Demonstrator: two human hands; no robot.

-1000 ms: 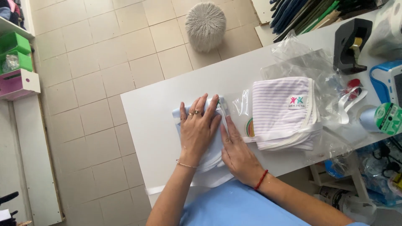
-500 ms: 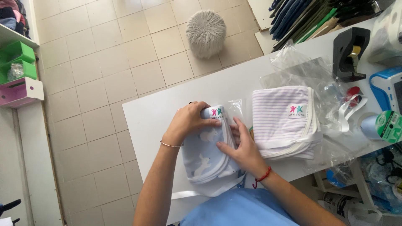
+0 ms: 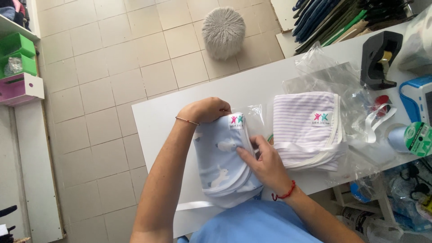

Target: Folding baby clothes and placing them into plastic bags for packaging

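1. 2 hands are closed on the folded blue cloth (image 3: 225,162), held at the near table (image 3: 171,112) edge: the left hand (image 3: 204,110) grips its far end, the right hand (image 3: 263,159) pinches its right edge.
2. The fold could be lost if either grip slackens, and the clear bag (image 3: 256,114) behind it could be crumpled.
3. Counted: 1 blue cloth, 1 striped cloth (image 3: 306,130) on the right, 1 tape dispenser (image 3: 380,58), 1 ribbon spool (image 3: 416,139).

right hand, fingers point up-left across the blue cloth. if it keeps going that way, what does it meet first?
Probably the left hand, gripping the far top edge of the folded blue cloth. The right hand already lies on that cloth, so only fabric lies between them; depth is unclear.
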